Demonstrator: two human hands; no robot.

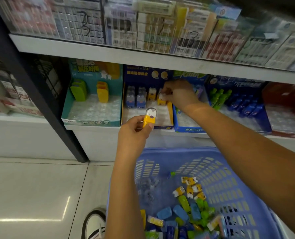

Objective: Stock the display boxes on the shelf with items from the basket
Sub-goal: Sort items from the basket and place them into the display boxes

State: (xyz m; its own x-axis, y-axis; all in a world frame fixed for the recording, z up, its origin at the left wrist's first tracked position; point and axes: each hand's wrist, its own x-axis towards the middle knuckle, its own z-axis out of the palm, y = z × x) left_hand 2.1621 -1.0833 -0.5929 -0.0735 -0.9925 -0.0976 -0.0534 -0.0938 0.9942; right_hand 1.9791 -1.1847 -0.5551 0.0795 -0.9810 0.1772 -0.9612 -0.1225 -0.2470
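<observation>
**Hands both loaded: risk of tipping and dropping**

Right hand (177, 95) pinches one yellow item (161, 99) with the fingertips, inside the dark blue display box (140, 75). Left hand (134, 133), nearer to the person and lower, grips a second yellow item (150, 118) by its lower end, in front of this box.

Possible problems, as I judge them:
- If the right hand pushes sideways, the standing yellow one just left of it can fall.
- If an item is not seated in a tray pocket, it may lean.
- The left hand's grip is short, so the piece could slip to the floor (31, 187) or back into the basket (160, 150) below the hands.

Count:
- Two hands, one yellow item in each.
- One more yellow standing in the box.
- About four blue-grey items (136, 99), left of the right hand.
- About six loose yellow ones (191, 188) in the basket; the mixed pile there is too blurred to count.
</observation>
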